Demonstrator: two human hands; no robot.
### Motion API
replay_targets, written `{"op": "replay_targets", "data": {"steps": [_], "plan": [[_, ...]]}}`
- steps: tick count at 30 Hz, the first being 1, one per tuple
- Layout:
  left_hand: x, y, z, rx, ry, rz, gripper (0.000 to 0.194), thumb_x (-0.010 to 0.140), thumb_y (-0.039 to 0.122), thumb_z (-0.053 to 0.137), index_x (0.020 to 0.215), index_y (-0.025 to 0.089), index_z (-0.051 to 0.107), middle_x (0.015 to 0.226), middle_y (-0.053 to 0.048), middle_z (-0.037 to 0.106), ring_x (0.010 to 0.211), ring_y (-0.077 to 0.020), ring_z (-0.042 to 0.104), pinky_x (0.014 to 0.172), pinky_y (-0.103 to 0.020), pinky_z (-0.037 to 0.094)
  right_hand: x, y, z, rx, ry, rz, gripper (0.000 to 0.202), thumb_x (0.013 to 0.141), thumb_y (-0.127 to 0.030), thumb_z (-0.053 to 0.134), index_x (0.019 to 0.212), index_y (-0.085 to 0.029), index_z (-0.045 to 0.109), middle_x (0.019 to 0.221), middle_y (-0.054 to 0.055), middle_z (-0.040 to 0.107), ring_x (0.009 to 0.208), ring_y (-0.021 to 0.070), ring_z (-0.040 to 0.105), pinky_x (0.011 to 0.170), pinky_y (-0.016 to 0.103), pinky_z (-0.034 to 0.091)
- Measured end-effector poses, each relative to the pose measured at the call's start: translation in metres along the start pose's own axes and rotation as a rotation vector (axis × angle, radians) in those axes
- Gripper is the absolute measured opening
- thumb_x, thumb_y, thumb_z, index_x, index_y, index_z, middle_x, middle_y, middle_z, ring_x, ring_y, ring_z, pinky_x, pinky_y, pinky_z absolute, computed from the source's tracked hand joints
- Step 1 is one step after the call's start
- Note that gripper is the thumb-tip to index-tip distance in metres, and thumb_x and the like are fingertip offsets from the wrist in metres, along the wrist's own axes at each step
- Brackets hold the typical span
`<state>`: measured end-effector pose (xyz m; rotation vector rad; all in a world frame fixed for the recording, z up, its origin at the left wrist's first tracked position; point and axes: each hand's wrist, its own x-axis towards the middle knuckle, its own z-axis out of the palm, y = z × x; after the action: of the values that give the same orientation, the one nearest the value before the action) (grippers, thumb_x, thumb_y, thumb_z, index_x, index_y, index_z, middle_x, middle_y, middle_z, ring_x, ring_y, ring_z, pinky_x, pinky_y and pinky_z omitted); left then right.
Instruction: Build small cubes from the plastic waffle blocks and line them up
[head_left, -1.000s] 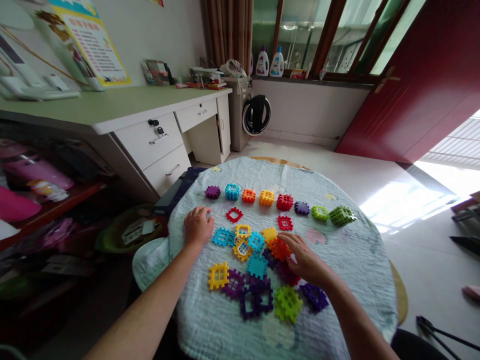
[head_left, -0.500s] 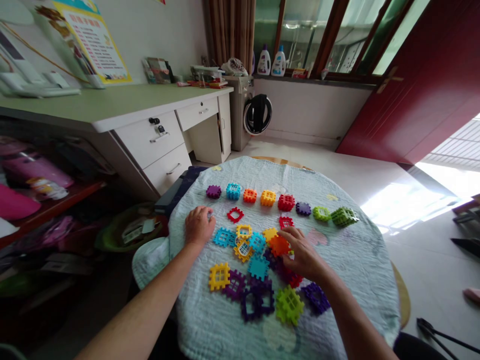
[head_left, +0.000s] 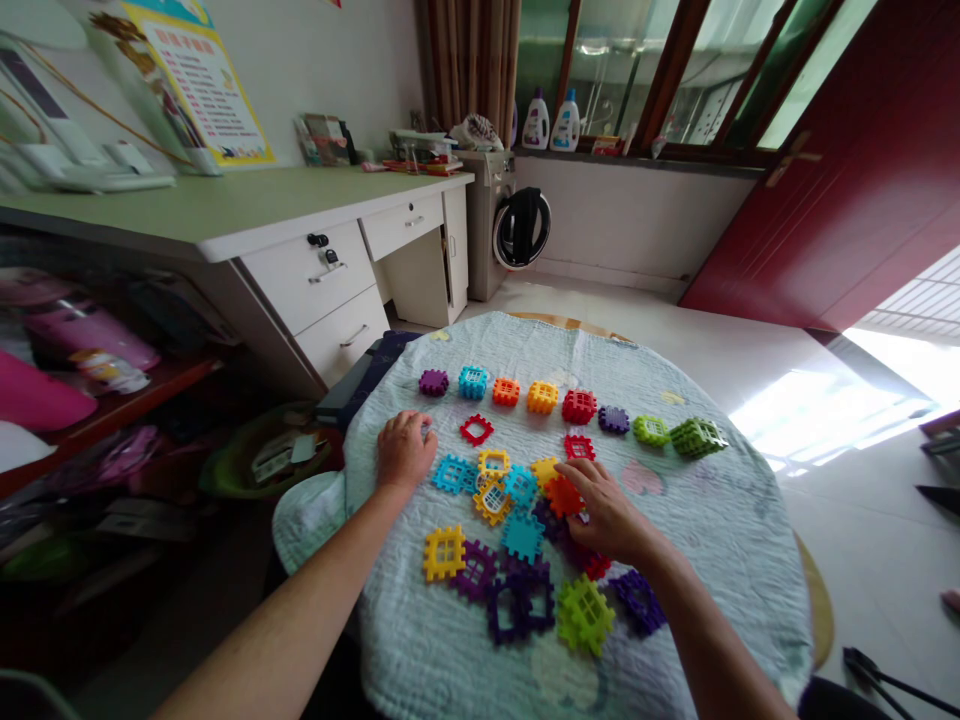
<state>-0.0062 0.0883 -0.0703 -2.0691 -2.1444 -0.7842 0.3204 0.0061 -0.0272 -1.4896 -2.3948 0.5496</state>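
Note:
Resting on the cloth at the left side of the table, my left hand (head_left: 405, 455) has its fingers loosely laid down, holding nothing. A red frame-shaped building tile (head_left: 476, 430) lies to its right, apart from it. My right hand (head_left: 611, 510) is over the loose pile, its fingers and thumb around the edges of an orange building tile (head_left: 562, 494). A yellow tile (head_left: 544, 471) touches the orange one. Blue tiles (head_left: 523, 536), a yellow window tile (head_left: 444, 553), dark purple tiles (head_left: 511, 608) and a lime tile (head_left: 585, 614) lie nearby. My right hand partly hides red and purple tiles.
Across the far side runs a row of colour-sorted stacks, among them purple (head_left: 433, 382), blue (head_left: 472, 382), red (head_left: 579, 406) and green (head_left: 697, 436). A patterned cloth (head_left: 427, 660) covers the round table. Beyond are a desk (head_left: 300, 205) and a washing machine (head_left: 487, 225).
The whole view has shifted slightly, so everything sits a little further right. Both hands and the tiles keep nearly the same places on the table.

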Motion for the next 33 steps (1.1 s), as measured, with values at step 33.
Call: {"op": "replay_targets", "data": {"steps": [33], "plan": [[-0.001,0.007,-0.008,-0.050,-0.048,-0.033,0.019,0.079,0.019,0.053,0.095,0.021,0.063,0.108,-0.010,0.064,0.105,-0.0262,0.056,0.092,-0.040,0.042,0.140,-0.012,-0.036,-0.233,0.141,0.055,0.046,0.067,-0.037,0.067,0.110,-0.022,0.062,0.113,0.009,0.054,0.108,0.0295,0.043,0.092,0.043,0.033]]}}
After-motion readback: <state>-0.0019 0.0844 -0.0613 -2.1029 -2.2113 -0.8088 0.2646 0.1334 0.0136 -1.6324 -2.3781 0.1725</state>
